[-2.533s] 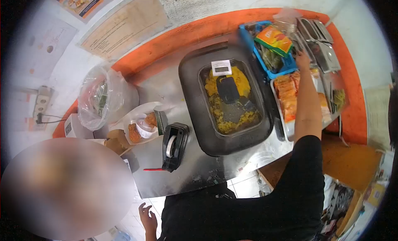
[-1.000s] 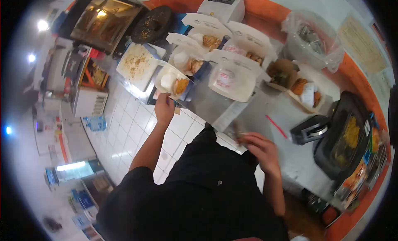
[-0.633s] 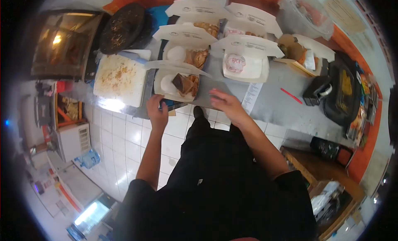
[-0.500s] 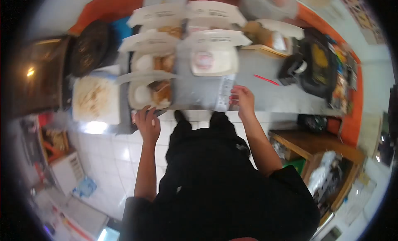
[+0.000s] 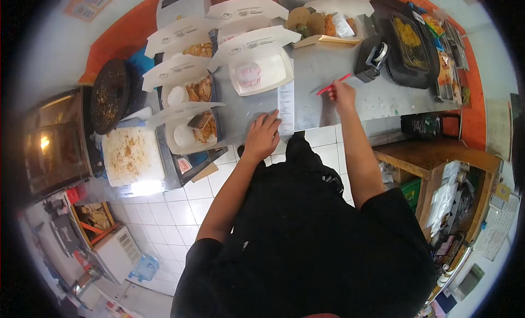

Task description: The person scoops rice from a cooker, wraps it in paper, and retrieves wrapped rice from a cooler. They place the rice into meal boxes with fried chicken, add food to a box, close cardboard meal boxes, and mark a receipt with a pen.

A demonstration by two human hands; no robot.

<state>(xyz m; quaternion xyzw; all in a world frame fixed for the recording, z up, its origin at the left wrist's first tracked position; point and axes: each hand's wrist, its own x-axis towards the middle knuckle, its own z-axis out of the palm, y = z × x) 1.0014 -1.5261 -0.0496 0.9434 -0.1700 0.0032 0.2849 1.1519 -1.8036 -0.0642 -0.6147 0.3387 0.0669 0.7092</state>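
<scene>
- Head view: grey steel tabletop (image 5: 314,72), front edge crossed by both forearms; white square floor tiles (image 5: 213,181) below it.
- Room: steel showed between the long white printed paper receipt (image 5: 286,107) and the slim red pen (image 5: 325,90), plus a strip along the front edge to the right.
- Right hand (image 5: 343,96): fingers closed round the pen, over the steel; couldn't tell if pen touched it.
- Left hand (image 5: 262,136): palm down, fingers loosely spread, tips at receipt's left edge. Receipt lay flat, reaching about to the front edge.
- In the way, right: black tape dispenser (image 5: 369,61) near the pen, then big rounded black tray (image 5: 418,80) with yellow food.
- In the way, left: open white paper box (image 5: 278,72) at receipt's far end, round wrapped bundle inside; three open food boxes (image 5: 175,66) beyond.
- Textures: white cutting board (image 5: 154,167) had brown crumbs.
</scene>
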